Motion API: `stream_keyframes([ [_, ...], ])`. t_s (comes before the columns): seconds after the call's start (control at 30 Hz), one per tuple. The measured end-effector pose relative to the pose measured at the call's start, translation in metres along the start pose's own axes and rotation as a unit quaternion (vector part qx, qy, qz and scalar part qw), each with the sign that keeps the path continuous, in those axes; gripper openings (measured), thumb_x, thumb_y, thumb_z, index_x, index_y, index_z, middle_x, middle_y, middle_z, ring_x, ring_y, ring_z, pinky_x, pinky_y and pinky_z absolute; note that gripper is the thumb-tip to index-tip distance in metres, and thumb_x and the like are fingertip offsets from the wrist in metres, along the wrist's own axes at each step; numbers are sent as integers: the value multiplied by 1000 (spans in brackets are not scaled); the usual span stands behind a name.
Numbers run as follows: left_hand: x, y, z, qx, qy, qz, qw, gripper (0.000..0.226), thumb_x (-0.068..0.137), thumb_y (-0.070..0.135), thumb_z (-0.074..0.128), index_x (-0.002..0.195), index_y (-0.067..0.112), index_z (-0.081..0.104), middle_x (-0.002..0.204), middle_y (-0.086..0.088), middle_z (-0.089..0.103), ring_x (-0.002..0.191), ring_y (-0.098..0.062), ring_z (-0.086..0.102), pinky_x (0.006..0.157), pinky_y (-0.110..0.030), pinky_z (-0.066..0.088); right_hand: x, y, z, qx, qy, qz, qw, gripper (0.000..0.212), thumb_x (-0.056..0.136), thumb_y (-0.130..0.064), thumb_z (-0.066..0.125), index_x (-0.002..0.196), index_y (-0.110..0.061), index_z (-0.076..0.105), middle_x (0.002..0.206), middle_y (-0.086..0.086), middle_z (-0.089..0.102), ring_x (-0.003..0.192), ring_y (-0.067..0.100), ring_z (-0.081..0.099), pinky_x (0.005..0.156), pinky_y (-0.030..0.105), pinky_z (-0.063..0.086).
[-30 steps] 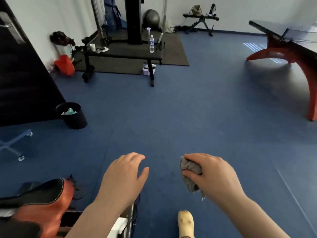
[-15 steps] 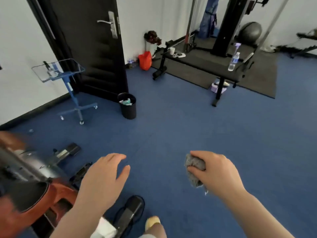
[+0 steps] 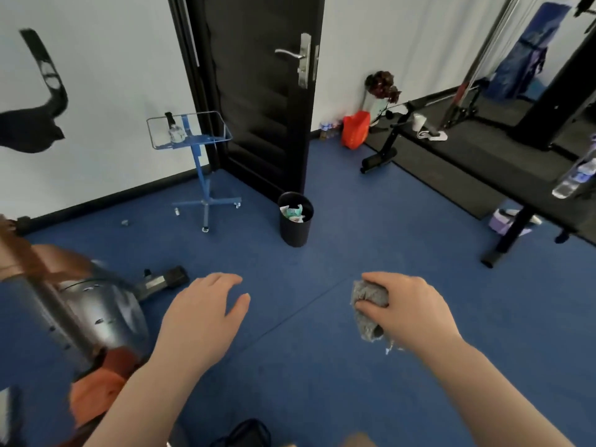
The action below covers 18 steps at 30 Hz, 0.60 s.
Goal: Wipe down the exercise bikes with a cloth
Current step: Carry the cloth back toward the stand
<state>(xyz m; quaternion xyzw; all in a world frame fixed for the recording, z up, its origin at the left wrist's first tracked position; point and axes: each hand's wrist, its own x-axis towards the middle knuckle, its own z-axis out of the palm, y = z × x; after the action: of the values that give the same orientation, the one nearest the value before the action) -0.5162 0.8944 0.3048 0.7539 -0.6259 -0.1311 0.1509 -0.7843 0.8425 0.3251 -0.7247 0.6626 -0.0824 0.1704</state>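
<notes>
The grey cloth (image 3: 367, 309) is bunched in my right hand (image 3: 409, 312), fingers clenched around it, held over bare blue floor (image 3: 322, 366). My left hand (image 3: 200, 321) is empty, fingers spread, palm down. The exercise bike (image 3: 87, 321), silver and orange, stands at nine o'clock, blurred. A black bin (image 3: 295, 221) stands at twelve o'clock, before the dark door (image 3: 258, 91).

White walls (image 3: 96, 59) and a black door (image 3: 258, 91) border blue floor (image 3: 322, 366) holding a black bin (image 3: 295, 230).
</notes>
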Motion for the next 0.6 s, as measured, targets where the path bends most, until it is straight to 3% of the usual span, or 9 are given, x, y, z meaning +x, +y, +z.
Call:
stream_keyframes([
  [0.2, 97, 15, -5, 6, 24, -19, 1000, 39, 91, 45, 45, 126, 29, 54, 129, 15, 55, 115, -8, 50, 94, -25, 37, 118, 6, -23, 2, 28, -27, 999, 40, 76, -48, 67, 115, -44, 59, 103, -16, 68, 95, 16, 63, 68, 26, 46],
  [0.43, 213, 30, -7, -2, 65, -93, 994, 39, 92, 46, 43, 127, 31, 51, 132, 18, 51, 120, -7, 46, 96, -26, 38, 274, -14, -38, 2, -26, -108, 994, 39, 75, -47, 66, 114, -43, 59, 101, -18, 68, 91, 12, 62, 70, 27, 51],
  [0.6, 283, 18, -17, -5, 104, -156, 982, 40, 92, 44, 44, 129, 29, 50, 132, 16, 52, 108, -11, 52, 91, -27, 39, 378, -56, -42, -16, -38, -186, 982, 39, 77, -45, 66, 115, -41, 60, 102, -15, 69, 93, 13, 63, 71, 29, 50],
])
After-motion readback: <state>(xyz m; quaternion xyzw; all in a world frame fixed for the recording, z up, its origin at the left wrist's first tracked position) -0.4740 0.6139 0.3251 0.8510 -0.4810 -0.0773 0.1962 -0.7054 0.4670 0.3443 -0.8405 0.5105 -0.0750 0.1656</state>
